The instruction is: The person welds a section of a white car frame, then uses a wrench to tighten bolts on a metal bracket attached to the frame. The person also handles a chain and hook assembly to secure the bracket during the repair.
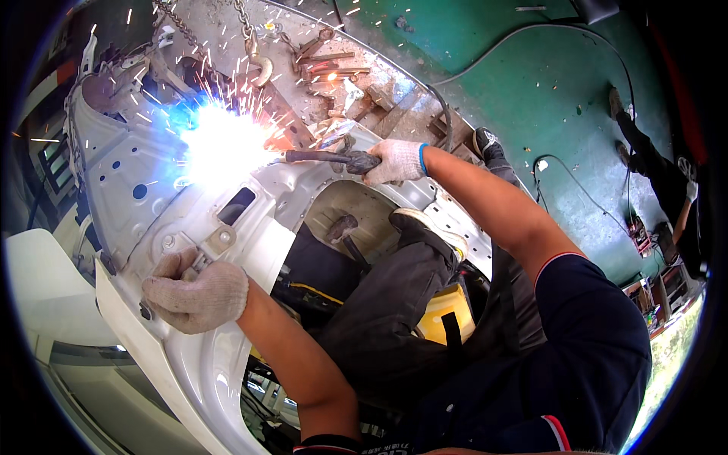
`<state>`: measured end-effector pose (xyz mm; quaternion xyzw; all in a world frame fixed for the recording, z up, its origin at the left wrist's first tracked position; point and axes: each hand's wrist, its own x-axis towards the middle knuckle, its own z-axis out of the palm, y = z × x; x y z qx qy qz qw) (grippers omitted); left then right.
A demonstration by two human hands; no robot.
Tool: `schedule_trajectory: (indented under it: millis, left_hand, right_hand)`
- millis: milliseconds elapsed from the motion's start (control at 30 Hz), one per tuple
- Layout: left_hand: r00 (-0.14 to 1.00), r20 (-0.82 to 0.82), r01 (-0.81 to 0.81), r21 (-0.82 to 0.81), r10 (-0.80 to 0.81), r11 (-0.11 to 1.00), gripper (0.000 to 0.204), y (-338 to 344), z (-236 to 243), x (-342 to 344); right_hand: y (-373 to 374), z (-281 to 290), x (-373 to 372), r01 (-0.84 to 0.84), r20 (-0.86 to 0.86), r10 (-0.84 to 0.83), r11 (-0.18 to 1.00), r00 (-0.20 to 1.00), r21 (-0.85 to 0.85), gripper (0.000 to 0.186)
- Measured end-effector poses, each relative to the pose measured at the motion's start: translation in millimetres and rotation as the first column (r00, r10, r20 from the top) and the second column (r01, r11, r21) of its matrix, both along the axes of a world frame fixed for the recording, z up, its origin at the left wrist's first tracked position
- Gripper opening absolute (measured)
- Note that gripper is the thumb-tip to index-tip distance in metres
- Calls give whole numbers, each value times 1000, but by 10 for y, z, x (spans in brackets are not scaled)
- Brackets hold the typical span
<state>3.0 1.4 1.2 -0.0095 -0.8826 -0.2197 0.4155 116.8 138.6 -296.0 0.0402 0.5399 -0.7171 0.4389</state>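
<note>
My right hand [394, 161], in a pale knit glove with a blue cuff, grips a welding torch [318, 156]. The torch's tip points left into a blinding white-blue arc [225, 144] that throws sparks and hides the metal under it. The arc burns on a bare grey and white car body [189, 205] full of holes and pressed shapes. My left hand [199, 296], gloved too, rests on the body nearer to me, beside a small bolted bracket [220, 239]. Its fingers are curled closed; what they hold, if anything, is hidden.
A hammer [343, 227] lies in the opening by my legs. Chains with a hook [261, 70] hang beyond the arc, near scattered metal and wood pieces [387, 98]. A cable [523, 29] crosses the green floor [493, 83]. Another person [658, 159] is at the far right.
</note>
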Motion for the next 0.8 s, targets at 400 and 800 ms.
schedule_trajectory:
  millis: [400,800]
  left_hand:
    - [1000,-20,0,16,0,1000,49,74,-18,13]
    - [999,-38,-21,19,21,1000,55,88,-25,8]
  right_hand:
    - [-55,-243,307,64,40,-63,998,997,-11,52]
    - [1,-203,316,19,40,-22,998,999,63,47]
